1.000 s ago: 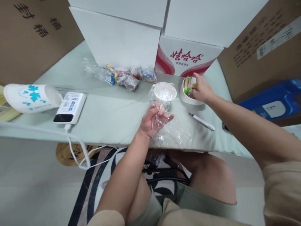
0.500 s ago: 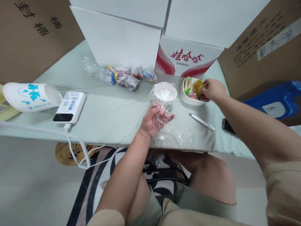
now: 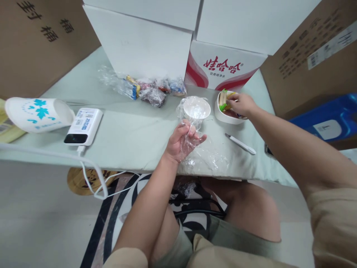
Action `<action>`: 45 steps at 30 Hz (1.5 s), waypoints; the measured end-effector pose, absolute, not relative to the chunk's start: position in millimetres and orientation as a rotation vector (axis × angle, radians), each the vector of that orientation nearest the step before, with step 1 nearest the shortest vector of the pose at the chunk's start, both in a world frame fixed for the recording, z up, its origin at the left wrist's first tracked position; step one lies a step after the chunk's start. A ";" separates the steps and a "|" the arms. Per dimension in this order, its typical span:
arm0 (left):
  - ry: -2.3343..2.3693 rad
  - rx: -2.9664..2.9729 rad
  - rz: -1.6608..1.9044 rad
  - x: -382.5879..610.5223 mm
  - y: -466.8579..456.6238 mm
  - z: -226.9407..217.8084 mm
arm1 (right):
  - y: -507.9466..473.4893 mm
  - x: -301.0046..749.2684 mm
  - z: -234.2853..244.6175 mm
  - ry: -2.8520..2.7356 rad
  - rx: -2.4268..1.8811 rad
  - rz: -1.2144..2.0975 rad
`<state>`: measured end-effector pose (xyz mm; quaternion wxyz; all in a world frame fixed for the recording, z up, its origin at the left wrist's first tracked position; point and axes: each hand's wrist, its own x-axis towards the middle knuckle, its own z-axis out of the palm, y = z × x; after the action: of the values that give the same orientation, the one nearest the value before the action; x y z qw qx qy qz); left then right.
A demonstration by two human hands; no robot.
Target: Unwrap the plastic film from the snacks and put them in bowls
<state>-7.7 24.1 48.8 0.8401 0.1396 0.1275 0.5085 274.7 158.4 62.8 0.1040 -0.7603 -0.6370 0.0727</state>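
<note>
Clear plastic in left hand, right hand in white tub

Pale table first, then a red-and-white carton at its back. The plastic spreads towards the front edge and around a white bowl; half-curled left fingers pinch it. Right of the bowl sits the tub. Right fingertips are hidden inside, so I cannot tell whether they grip. Nearer lies a slim white tool; smallest, a green-edged packet stands in the tub.
</note>
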 end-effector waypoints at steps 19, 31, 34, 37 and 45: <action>0.227 0.338 0.955 -16.0 24.3 44.9 | -6.5 216.0 42.7 -1.237 -1.445 0.949; 0.540 0.516 0.957 -31.3 25.7 45.3 | -34.4 184.3 21.2 -0.736 -1.165 1.411; 0.676 0.573 0.959 -31.3 33.8 44.2 | -32.2 193.3 14.5 -0.644 -1.138 1.250; 1.034 0.695 1.005 -24.9 40.2 36.3 | -33.6 202.4 15.1 -0.557 -1.155 1.243; 1.316 1.064 0.854 -11.0 36.4 24.7 | -34.9 215.5 19.2 -0.613 -1.320 1.367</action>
<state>-11.0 36.4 24.7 0.5836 0.4558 0.5637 0.3659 215.5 -34.9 19.2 0.5416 -0.5558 -0.2579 0.5755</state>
